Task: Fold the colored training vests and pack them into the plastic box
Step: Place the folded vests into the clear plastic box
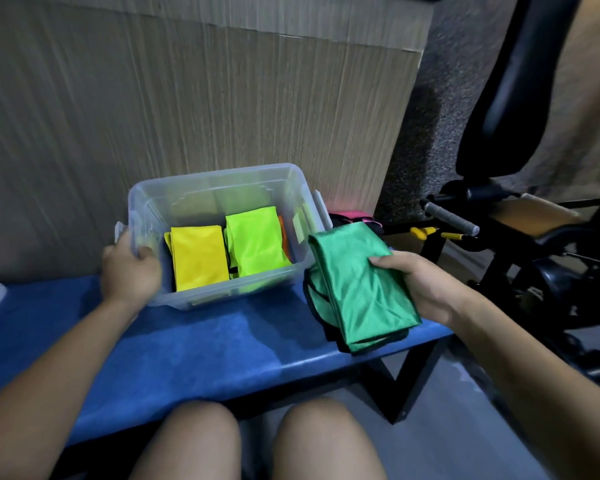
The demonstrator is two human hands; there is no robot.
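1. The left hand point(129, 268) is gripping the near-left corner of the plastic box point(219, 188), with its fingers point(145, 252) curling over the rim and into the box. By my reading it is steadying the box so that it does not slide on the table point(194, 344) when the next vest goes in.

2. The right hand point(420, 289) is holding the folded green vest point(354, 285) just beside the box's right wall, thumb pressing on top and the other fingers passing underneath (those are hidden by the cloth). The grip is closing flat across the bundle, probably to keep the slippery folds from springing open.

3. The green vest is hanging partly over the table's right end, its dark trim showing along the lower edge. It is not yet inside the box.

4. Inside the box, a folded yellow vest point(198, 258) is lying on the left and a lime vest point(255, 242) beside it on the right, with an orange edge point(284, 237) peeking out against the right wall. The two are lying side by side and flat, which is leaving room on top for the green one.

5. Something pink and dark point(352, 218) is lying behind the box's right side; whether it is another vest I cannot tell.
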